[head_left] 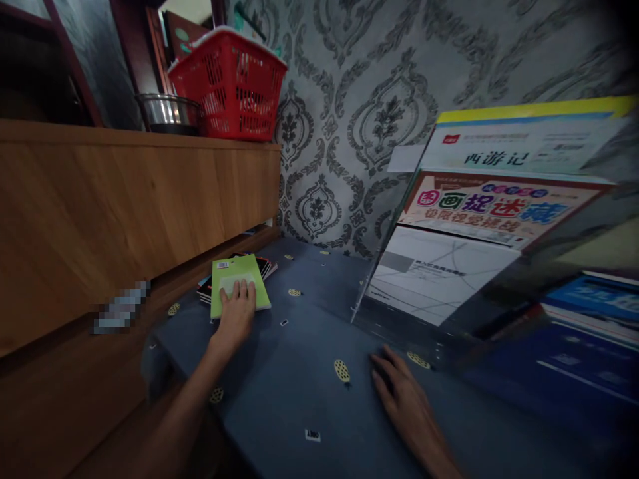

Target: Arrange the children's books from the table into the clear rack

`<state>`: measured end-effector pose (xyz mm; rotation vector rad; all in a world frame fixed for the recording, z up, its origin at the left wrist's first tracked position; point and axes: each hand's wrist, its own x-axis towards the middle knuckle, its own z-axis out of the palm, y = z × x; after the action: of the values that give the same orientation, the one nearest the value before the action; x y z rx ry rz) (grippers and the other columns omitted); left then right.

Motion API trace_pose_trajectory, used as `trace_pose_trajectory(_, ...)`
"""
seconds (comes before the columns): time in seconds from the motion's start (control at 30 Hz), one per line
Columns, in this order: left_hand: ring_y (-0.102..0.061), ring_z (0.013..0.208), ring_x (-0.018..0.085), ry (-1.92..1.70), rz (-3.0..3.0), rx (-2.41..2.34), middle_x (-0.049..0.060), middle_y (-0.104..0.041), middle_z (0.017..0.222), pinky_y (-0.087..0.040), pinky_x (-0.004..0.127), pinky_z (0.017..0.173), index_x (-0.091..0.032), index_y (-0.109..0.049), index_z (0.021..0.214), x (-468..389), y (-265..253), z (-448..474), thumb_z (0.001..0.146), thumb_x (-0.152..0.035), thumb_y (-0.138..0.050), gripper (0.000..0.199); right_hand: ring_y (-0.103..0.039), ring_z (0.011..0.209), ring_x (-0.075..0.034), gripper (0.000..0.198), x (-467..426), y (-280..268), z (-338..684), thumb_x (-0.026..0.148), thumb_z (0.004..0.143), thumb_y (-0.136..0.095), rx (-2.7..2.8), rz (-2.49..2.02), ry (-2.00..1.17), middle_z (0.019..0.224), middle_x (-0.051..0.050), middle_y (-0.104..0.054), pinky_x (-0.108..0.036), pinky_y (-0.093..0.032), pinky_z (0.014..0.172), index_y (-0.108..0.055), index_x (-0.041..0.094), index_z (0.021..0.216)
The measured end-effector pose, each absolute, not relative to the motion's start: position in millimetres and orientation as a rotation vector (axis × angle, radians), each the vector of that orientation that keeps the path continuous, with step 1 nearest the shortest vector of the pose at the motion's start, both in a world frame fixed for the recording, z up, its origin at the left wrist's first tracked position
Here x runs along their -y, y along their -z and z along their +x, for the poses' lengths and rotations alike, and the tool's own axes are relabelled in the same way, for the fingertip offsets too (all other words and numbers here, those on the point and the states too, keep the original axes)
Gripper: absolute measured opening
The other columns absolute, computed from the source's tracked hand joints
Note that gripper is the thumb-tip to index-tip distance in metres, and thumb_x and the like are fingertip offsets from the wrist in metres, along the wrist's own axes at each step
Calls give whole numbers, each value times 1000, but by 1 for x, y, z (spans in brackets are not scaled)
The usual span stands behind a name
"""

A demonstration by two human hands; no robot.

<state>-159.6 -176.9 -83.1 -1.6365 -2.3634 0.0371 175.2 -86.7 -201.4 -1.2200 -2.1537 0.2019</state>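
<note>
My left hand (238, 307) lies on the cover of a green book (217, 283), its fingers stretched out and slightly apart. That book rests on top of several darker books (204, 291) stacked at the left side of the cloth-covered table (299, 359). On the right, my right hand (399, 389) rests on the cloth with thumb and fingers apart, holding nothing. Beyond it leans a clear rack (355, 313) with three tiers: a white book (439, 273) at the bottom, a colourful picture book (494, 206) in the middle, and a yellow-edged book (524, 143) on top.
More blue books (594, 352) are piled at the right edge. A wooden cabinet (134, 206) runs along the left, bearing a red plastic basket (234, 86) and a metal pot (170, 110). Patterned wallpaper (349, 100) covers the back wall.
</note>
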Motion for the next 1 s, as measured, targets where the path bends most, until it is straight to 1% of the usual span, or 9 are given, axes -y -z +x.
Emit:
trace_pose_trajectory(0.1, -41, 139, 34, -70, -1656, 2324, 23, -44, 150, -35, 56, 111, -6, -41, 144, 186, 86, -152, 88, -1, -34, 57, -59, 124, -32, 45, 88, 203, 176, 40, 94, -39, 2153, -1204, -211, 139, -18, -57, -54, -50, 103, -69, 14, 114)
trace_pose_trajectory(0.2, -47, 135, 33, -94, -1668, 2265, 23, -48, 146, -40, 49, 109, -3, -45, 142, 192, 90, -139, 87, -1, -37, 56, -58, 124, -32, 45, 90, 203, 175, 39, 93, -40, 2178, -1204, -224, 138, -19, -57, -53, -49, 104, -69, 13, 114)
trace_pose_trajectory(0.33, -53, 130, 33, -46, -1731, 2195, 23, -53, 141, -45, 49, 105, -7, -50, 139, 197, 100, -105, 85, 0, -38, 55, -58, 126, -31, 43, 100, 195, 171, 39, 94, -42, 2242, -1191, -275, 141, -14, -56, -54, -47, 105, -67, 18, 121)
trace_pose_trajectory(0.47, -55, 128, 35, -27, -2013, 2040, 24, -55, 138, -49, 49, 102, -6, -52, 138, 209, 117, -58, 88, -4, -42, 51, -52, 132, -27, 48, 113, 183, 165, 38, 96, -43, 2316, -1045, -357, 146, -11, -52, -50, -47, 106, -51, 24, 141)
trace_pose_trajectory(0.6, -55, 129, 33, 116, -2331, 1838, 21, -57, 138, -51, 42, 102, -6, -47, 142, 225, 129, -19, 91, -10, -44, 51, -44, 139, -24, 52, 118, 180, 165, 26, 94, -42, 2343, -935, -413, 150, -10, -48, -46, -43, 111, -44, 26, 146)
trace_pose_trajectory(0.7, -51, 132, 32, 210, -2428, 1811, 17, -54, 142, -48, 41, 105, -9, -45, 143, 236, 133, -6, 93, -13, -45, 51, -49, 135, -22, 49, 116, 180, 170, 16, 92, -35, 2309, -900, -464, 146, -10, -52, -46, -44, 110, -58, 23, 135)
trace_pose_trajectory(0.83, -42, 140, 29, 351, -2644, 1698, 10, -51, 147, -40, 40, 114, -17, -42, 146, 250, 137, -6, 97, -28, -47, 51, -58, 125, -23, 40, 118, 171, 171, 18, 93, -37, 2241, -865, -532, 132, -12, -63, -48, -47, 106, -71, 21, 115)
trace_pose_trajectory(0.93, -32, 146, 28, 437, -2872, 1519, 13, -44, 152, -29, 46, 120, -17, -36, 150, 255, 141, -13, 90, -58, -53, 74, -59, 123, -23, 36, 123, 166, 166, 22, 95, -41, 2233, -846, -565, 127, -12, -66, -48, -47, 107, -70, 20, 115)
trace_pose_trajectory(1.0, -28, 148, 25, 435, -2989, 1436, 14, -39, 154, -23, 46, 122, -16, -32, 151, 248, 142, -20, 89, -64, -48, 81, -57, 126, -24, 36, 125, 169, 162, 24, 96, -41, 2226, -856, -550, 131, -12, -64, -49, -45, 109, -66, 20, 122)
